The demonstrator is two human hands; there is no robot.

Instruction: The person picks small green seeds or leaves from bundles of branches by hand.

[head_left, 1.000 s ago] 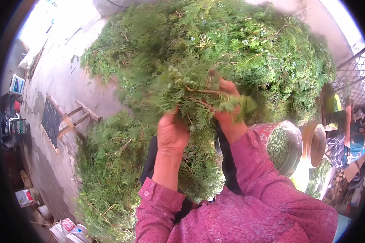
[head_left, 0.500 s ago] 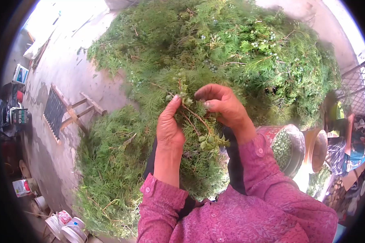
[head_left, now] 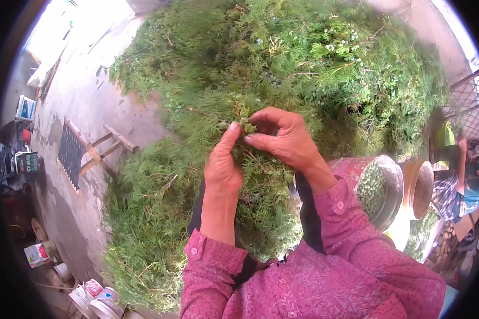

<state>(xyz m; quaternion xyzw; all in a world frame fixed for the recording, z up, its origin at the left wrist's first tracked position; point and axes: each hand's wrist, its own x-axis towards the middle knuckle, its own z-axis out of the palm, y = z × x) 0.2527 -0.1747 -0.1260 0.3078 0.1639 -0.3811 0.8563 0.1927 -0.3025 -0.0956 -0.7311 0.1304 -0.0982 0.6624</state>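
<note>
My left hand (head_left: 222, 170) is closed around a cypress sprig (head_left: 238, 106), its thumb pressed against the stem. Small green cones cluster on the sprig near the thumb tip. My right hand (head_left: 288, 141) has thumb and forefinger pinched at this cluster, touching the cones; the exact one between the fingertips is partly hidden. Under and beyond both hands spreads a large heap of cypress branches (head_left: 324, 74), some with pale cones on them. To the right, a red bucket (head_left: 347, 171) contains many green cones (head_left: 371, 189).
Beside the red bucket stands a tan bucket (head_left: 421, 189). A small wooden stool (head_left: 75, 151) lies on the concrete floor at left. White buckets (head_left: 105, 308) are at lower left. Wire mesh (head_left: 471, 109) and another person's arm (head_left: 461, 165) show at far right.
My right hand has moved left and closed in on the cone cluster beside my left thumb. A cone-bearing twig hanging below the hands is no longer visible there.
</note>
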